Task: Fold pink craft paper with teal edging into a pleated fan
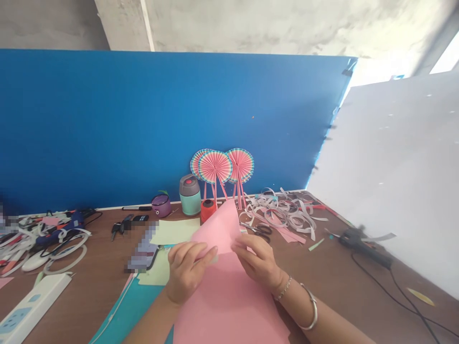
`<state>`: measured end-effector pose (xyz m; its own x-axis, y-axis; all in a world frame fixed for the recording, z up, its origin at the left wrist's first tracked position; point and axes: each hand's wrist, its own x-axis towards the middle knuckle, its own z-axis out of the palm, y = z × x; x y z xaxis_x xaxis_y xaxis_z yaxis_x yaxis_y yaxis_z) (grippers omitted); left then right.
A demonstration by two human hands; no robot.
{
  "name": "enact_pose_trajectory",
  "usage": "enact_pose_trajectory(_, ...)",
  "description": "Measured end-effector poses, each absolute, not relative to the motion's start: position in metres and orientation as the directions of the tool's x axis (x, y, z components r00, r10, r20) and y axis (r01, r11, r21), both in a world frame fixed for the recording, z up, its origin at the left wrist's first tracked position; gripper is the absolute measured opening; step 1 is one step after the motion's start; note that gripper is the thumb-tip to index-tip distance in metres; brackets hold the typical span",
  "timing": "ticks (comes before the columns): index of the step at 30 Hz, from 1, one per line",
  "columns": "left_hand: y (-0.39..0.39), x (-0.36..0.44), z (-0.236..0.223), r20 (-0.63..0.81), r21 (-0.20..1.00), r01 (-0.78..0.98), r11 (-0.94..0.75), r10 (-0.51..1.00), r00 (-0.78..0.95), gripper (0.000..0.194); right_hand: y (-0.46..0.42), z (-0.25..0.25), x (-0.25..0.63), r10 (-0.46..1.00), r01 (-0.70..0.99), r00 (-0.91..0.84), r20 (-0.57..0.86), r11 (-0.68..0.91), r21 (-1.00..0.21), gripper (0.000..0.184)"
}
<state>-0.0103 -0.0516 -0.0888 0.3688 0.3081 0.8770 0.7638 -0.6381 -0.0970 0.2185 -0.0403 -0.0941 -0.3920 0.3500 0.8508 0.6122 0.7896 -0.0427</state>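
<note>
Where pinched between thumbs and curled fingers of left hand point(188, 270) and right hand point(257, 260), note pink paper point(229, 303), liable to crease crookedly if tugged unevenly.

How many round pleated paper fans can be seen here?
3: the front fan, the left fan partly hidden behind it, and the right fan, all before the blue partition. More could be hidden behind them.

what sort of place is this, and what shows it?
Probably a small papercraft workspace: pleated fans stand at the back of the table, scissors lie beside a heap of curled strips, and a pink sheet is being handled.
</note>
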Motion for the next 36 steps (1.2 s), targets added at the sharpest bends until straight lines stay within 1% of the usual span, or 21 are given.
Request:
enact_pose_trajectory(2,-0.05,-0.011,-0.09,0.858,-0.121,0.77,-0.627,0.324,0.399,0.037,-0.036,-0.095,0.22,0.384,0.612,-0.391,0.837,0.787,-0.076,0.027)
enact_pose_trajectory(4,-0.045,-0.009,-0.091,0.792,-0.097,0.767,-0.634,0.417,0.445,0.036,-0.031,-0.098,0.22,0.465,0.636,-0.406,0.786,0.762,-0.122,0.024)
enact_pose_trajectory(7,-0.037,-0.006,-0.094,0.6,0.007,0.746,-0.666,0.6,0.529,0.033,-0.024,-0.103,0.22,0.637,0.691,-0.489,0.595,0.7,-0.181,0.02)
enact_pose_trajectory(9,-0.034,-0.006,-0.095,0.452,0.099,0.752,-0.651,0.703,0.549,0.028,-0.022,-0.107,0.221,0.712,0.714,-0.536,0.455,0.669,-0.206,0.02)
enact_pose_trajectory(10,-0.035,-0.006,-0.095,0.393,0.141,0.763,-0.631,0.743,0.542,0.026,-0.022,-0.108,0.221,0.731,0.72,-0.544,0.411,0.659,-0.218,0.019)
enact_pose_trajectory(12,-0.037,-0.006,-0.093,0.324,0.201,0.784,-0.587,0.795,0.513,0.019,-0.022,-0.111,0.223,0.747,0.715,-0.549,0.376,0.652,-0.252,0.018)
enact_pose_trajectory(14,-0.039,-0.006,-0.09,0.312,0.228,0.792,-0.567,0.813,0.492,0.012,-0.021,-0.112,0.224,0.744,0.691,-0.552,0.378,0.661,-0.292,0.019)
enact_pose_trajectory(15,-0.04,-0.006,-0.088,0.315,0.234,0.79,-0.566,0.813,0.489,0.012,-0.021,-0.112,0.225,0.741,0.68,-0.551,0.385,0.666,-0.308,0.019)
enact_pose_trajectory(20,-0.041,-0.006,-0.083,0.298,0.259,0.765,-0.59,0.802,0.518,0.018,-0.02,-0.107,0.228,0.74,0.648,-0.547,0.391,0.671,-0.362,0.022)
enact_pose_trajectory(23,-0.042,-0.007,-0.08,0.221,0.307,0.766,-0.564,0.826,0.519,0.021,-0.023,-0.103,0.231,0.757,0.625,-0.557,0.341,0.653,-0.428,0.023)
enact_pose_trajectory(27,-0.044,-0.01,-0.075,0.135,0.413,0.75,-0.517,0.849,0.511,0.024,-0.025,-0.098,0.233,0.772,0.567,-0.568,0.287,0.619,-0.544,0.025)
enact_pose_trajectory(29,-0.044,-0.012,-0.074,0.121,0.456,0.735,-0.502,0.853,0.508,0.026,-0.025,-0.097,0.234,0.798,0.555,-0.54,0.267,0.576,-0.6,0.022)
enact_pose_trajectory(31,-0.043,-0.014,-0.073,0.107,0.485,0.746,-0.457,0.877,0.468,0.024,-0.023,-0.098,0.235,0.844,0.567,-0.485,0.229,0.503,-0.652,0.017)
enact_pose_trajectory(33,-0.042,-0.015,-0.072,0.088,0.508,0.763,-0.4,0.905,0.416,0.02,-0.021,-0.1,0.237,0.869,0.568,-0.456,0.191,0.449,-0.69,0.013)
enact_pose_trajectory(36,-0.041,-0.015,-0.072,0.061,0.522,0.766,-0.374,0.913,0.404,0.019,-0.019,-0.103,0.24,0.858,0.545,-0.482,0.179,0.453,-0.705,0.013)
